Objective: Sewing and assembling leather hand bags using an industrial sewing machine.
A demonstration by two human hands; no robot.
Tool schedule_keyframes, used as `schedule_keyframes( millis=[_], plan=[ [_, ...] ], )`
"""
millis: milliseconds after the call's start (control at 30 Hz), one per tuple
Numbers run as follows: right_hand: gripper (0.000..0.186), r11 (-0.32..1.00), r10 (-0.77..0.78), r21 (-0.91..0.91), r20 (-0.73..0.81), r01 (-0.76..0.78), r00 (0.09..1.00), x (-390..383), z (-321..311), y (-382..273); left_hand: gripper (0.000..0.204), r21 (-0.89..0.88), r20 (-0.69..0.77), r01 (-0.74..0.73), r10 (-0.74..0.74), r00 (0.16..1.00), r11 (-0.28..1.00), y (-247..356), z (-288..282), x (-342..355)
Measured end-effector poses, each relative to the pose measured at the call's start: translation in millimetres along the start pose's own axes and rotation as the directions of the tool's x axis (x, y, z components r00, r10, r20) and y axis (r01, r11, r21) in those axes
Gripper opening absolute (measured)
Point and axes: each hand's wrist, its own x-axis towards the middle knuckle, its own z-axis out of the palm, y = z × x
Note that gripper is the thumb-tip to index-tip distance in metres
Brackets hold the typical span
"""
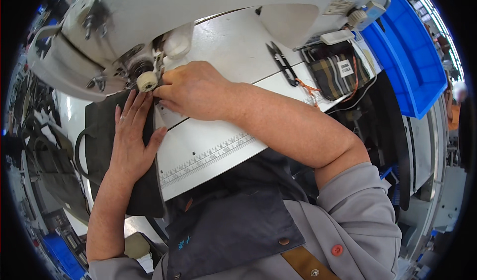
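Note:
A dark fabric bag piece (99,151) with a loop handle lies on the white table of a sewing machine (119,36). My left hand (133,136) rests flat on it, fingers stretched toward the machine's needle area and thumb apart. Right beside the round cream knob (147,81) at the sewing head, my right hand (196,89) is closed, its fingers curled by the fabric's edge. Whatever its fingertips hold is hidden. The needle itself cannot be made out.
Black thread snips (282,64) lie on the table right of my right hand. Beyond them sits a plaid fabric piece (325,76) with orange thread. A ruler strip (208,156) runs along the near edge. A blue bin (412,56) stands far right; more dark bags (54,171) hang left.

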Motion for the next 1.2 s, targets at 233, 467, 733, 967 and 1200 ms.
schedule_keyframes(
  millis=[233, 467, 733, 967, 1200],
  plan=[
    [0.018, 1.000, 0.026, 0.006, 0.002, -0.026, 1.000, -4.4, -11.1, -1.3, 0.071, 0.064, 0.037, 0.061, -0.063, 0.997, 0.996, 25.7, -0.9, 3.7],
    [0.018, 1.000, 0.024, -0.012, 0.008, -0.024, 1.000, -4.6, -15.0, -4.0, 0.060, 0.076, -0.056, -0.179, 0.184, 0.981, 0.981, -13.7, -9.1, 7.1],
    [0.018, 0.999, 0.036, -0.012, 0.020, -0.036, 0.999, -2.0, -13.7, -3.3, 0.057, -0.001, -0.063, -0.060, 0.060, 0.996, 0.998, -1.4, 6.2, -1.5],
    [0.018, 0.997, 0.065, -0.035, 0.038, -0.064, 0.997, -3.4, -13.9, -5.4, 0.056, -0.020, -0.112, -0.092, 0.089, 0.990, 0.996, -4.6, 8.1, 0.3],
    [0.018, 0.999, 0.037, 0.004, -0.001, -0.037, 0.999, -6.2, -13.1, -3.6, 0.050, 0.002, -0.148, -0.091, 0.090, 0.985, 0.996, -8.2, 12.7, 6.4]
  ],
)
